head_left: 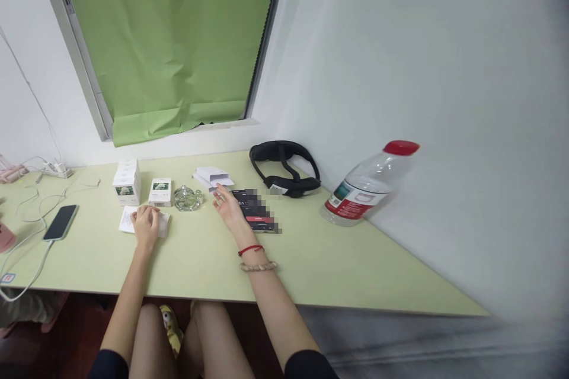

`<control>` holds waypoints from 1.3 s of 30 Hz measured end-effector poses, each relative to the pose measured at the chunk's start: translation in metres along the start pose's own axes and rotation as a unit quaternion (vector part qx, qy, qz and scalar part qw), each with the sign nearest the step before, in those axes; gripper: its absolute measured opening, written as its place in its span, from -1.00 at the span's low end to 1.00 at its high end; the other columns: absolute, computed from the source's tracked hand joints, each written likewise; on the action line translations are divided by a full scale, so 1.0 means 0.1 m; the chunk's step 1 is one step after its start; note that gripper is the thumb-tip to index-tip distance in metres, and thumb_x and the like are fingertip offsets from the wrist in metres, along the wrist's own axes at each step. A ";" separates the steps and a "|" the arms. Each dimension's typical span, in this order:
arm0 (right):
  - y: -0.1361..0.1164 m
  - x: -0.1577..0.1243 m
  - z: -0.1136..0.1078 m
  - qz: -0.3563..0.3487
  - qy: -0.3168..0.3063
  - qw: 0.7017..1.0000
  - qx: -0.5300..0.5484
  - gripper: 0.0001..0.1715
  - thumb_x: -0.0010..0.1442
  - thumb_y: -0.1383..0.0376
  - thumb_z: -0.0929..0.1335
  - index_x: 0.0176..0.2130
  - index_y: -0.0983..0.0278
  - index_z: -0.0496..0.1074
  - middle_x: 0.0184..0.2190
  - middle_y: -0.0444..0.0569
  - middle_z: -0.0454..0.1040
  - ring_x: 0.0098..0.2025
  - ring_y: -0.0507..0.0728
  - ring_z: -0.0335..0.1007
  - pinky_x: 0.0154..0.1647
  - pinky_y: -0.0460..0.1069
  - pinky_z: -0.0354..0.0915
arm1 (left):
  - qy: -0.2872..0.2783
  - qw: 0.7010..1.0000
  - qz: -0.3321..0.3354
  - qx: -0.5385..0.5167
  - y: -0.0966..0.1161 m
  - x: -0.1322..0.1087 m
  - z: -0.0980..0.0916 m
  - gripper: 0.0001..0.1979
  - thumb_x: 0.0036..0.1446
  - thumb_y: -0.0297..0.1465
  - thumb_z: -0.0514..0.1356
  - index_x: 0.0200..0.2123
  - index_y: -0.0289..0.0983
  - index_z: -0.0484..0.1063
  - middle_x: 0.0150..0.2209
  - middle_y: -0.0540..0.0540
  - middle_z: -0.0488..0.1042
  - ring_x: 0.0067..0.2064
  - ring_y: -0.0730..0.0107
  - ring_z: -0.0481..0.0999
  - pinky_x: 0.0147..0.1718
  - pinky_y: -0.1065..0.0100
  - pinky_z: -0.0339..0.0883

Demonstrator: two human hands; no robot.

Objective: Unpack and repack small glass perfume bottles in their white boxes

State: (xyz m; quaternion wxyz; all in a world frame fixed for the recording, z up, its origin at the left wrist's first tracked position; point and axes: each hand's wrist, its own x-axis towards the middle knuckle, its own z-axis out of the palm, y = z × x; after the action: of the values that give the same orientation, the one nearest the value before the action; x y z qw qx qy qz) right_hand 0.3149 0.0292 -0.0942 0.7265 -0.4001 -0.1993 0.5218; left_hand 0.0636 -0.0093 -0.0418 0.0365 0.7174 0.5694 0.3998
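My left hand rests on a flat white paper or flattened carton, its fingers bent and drawn together. Whether anything is pinched under them is hidden. My right hand hovers with parted fingers beside a dark-screened tablet or phone, palm turned partly to the left. Just past its fingertips lies an open, folded white carton. Between the hands stands a clear round glass bottle with a small glass piece at its side. A white box with a flower picture stands behind my left hand.
A row of similar white boxes stands at left. Farther left lie a phone and white cables. A black strapped headset sits by the wall, near a red-capped plastic bottle. The table's front edge runs before my legs.
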 end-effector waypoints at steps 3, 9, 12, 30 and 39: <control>-0.03 0.00 0.00 -0.001 -0.006 1.000 0.017 -0.47 -0.13 0.16 0.42 -0.10 0.20 0.50 0.13 -0.06 0.38 -0.04 0.05 0.40 -0.36 -0.19 0.29 | -0.004 1.000 -0.004 -0.004 0.02 0.00 -0.01 -0.70 0.27 -0.44 -0.04 -0.36 -0.21 0.48 -0.23 -0.09 0.55 -0.07 0.25 0.46 0.03 0.13 0.06; 0.01 0.01 -0.01 -0.002 -0.021 0.999 -0.050 -0.51 -0.09 0.08 0.39 -0.16 0.25 0.51 0.13 0.02 0.39 -0.18 0.07 0.40 -0.46 -0.15 0.27 | -0.001 1.000 0.001 -0.004 -0.01 0.00 0.01 -0.70 0.28 -0.44 -0.04 -0.36 -0.21 0.47 -0.22 -0.09 0.55 -0.06 0.26 0.46 0.04 0.13 0.06; 0.07 0.04 -0.03 0.028 -0.024 0.997 -0.062 -0.53 -0.04 0.08 0.35 -0.16 0.26 0.50 0.11 0.06 0.41 -0.22 0.07 0.40 -0.48 -0.14 0.28 | -0.002 1.000 0.005 -0.007 0.00 0.00 0.01 -0.71 0.27 -0.45 -0.03 -0.36 -0.22 0.47 -0.23 -0.08 0.54 -0.07 0.26 0.47 0.04 0.12 0.06; 0.10 0.01 0.01 -0.093 0.004 0.994 -0.053 -0.47 0.02 0.02 0.37 -0.10 0.28 0.46 0.12 0.10 0.40 0.17 0.20 0.35 0.05 0.03 0.42 | -0.021 1.000 0.005 0.001 0.00 0.00 0.01 -0.70 0.28 -0.44 -0.05 -0.35 -0.21 0.47 -0.20 -0.11 0.54 -0.04 0.23 0.45 0.04 0.11 0.06; 0.01 -0.13 0.10 -0.026 -0.015 0.999 -0.020 -0.63 -0.09 0.15 0.39 -0.25 0.25 0.55 0.05 0.00 0.47 0.15 0.20 0.37 0.03 0.01 0.43 | -0.016 1.000 0.005 0.000 -0.01 0.00 0.02 -0.71 0.28 -0.45 -0.04 -0.35 -0.22 0.47 -0.21 -0.10 0.54 -0.05 0.23 0.46 0.04 0.11 0.07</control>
State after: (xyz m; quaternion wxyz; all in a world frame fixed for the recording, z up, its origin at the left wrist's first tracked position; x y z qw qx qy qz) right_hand 0.3022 0.0210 -0.0877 0.7286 -0.4014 -0.2306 0.5049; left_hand 0.0640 -0.0080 -0.0438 0.0437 0.7265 0.5652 0.3885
